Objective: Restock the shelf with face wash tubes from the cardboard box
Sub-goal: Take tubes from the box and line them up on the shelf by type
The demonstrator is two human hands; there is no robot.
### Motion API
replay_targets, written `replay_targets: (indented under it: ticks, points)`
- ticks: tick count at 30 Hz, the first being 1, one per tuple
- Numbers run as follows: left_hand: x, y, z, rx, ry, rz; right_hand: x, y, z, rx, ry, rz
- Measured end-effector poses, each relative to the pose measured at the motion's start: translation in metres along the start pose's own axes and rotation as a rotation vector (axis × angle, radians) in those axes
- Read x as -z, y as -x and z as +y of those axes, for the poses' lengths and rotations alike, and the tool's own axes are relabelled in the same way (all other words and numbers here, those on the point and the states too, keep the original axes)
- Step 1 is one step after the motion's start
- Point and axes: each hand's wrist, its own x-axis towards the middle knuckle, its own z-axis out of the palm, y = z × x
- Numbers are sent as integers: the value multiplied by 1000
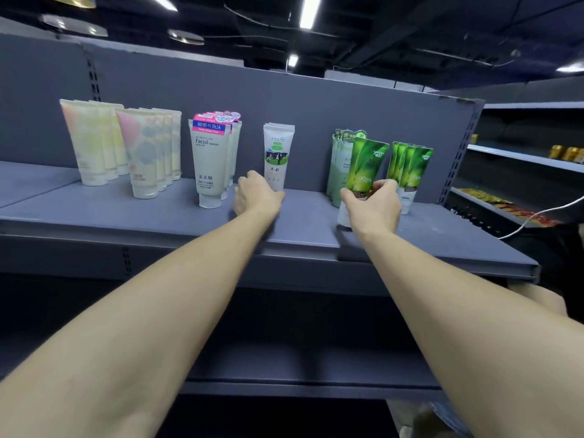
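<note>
The right hand pinches a bright green tube near its lower end, holding it upright, cap down, on the grey shelf. At its 3 o'clock stands a row of matching green tubes; pale green tubes stand just behind at 10 o'clock. The left hand curls around the base of a white tube. Further toward 9 o'clock stand "Facial" cleanser tubes, then pastel tubes.

right hand grips green tube | left hand holds white tube | shelf
</note>
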Motion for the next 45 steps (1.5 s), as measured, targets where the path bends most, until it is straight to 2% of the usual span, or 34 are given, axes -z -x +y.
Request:
replay_targets:
  ticks: [11, 24, 33, 45]
  points:
    - [-14, 58, 58, -127, -110, -81, 48, -36, 21, -3, -38, -19]
    - [-56, 93, 105, -102, -261, -54, 88, -95, 74, -27, -26, -102]
    - [-79, 84, 116, -156, -334, -52, 86, -118, 93, -88, -21, -93]
    - [-97, 70, 115, -162, -291, -56, 65, -136, 99, -96, -11, -109]
